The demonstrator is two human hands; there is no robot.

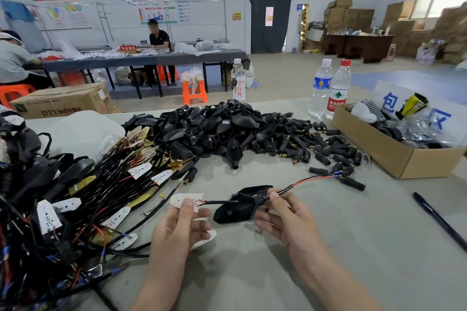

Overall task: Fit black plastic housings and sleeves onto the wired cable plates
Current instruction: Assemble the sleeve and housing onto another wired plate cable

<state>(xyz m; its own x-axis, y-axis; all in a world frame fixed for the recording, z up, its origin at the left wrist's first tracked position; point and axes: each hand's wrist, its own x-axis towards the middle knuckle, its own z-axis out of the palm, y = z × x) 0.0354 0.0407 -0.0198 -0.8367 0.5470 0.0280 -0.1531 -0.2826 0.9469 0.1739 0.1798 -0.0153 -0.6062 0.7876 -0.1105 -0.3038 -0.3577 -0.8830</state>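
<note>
While the left grip [180,225] pinches a white LED plate [185,201] under its thumb, the right grip [285,217] holds a black housing [235,212] at its narrow neck, thumb on top, fingers curled beneath. Both sit just above the desk [328,255], near its front edge. A second white plate [207,238] pokes out under the left fingers.

Black cable [219,201] runs from the held plate into the housing's wide mouth and exits the neck past the right thumb. The plate is not seated; it's still outside the mouth. Beyond the thumb the cable splits to a red wire and blue crimps [336,176], reaching black sleeves [353,183] lying on the desk.

Further back: big heap of loose housings [214,124] in the centre, and a scatter of loose sleeves [316,144] to its right, some with brass tips.

Left side: tangled bundle of wired plates [101,197].

Right side: open cardboard box [394,159] with bagged parts, and a black pen [439,219] nearer the front.

Behind the heap: one water bottle [238,83] in the centre, and a pair of bottles [321,91] beside the box.
</note>
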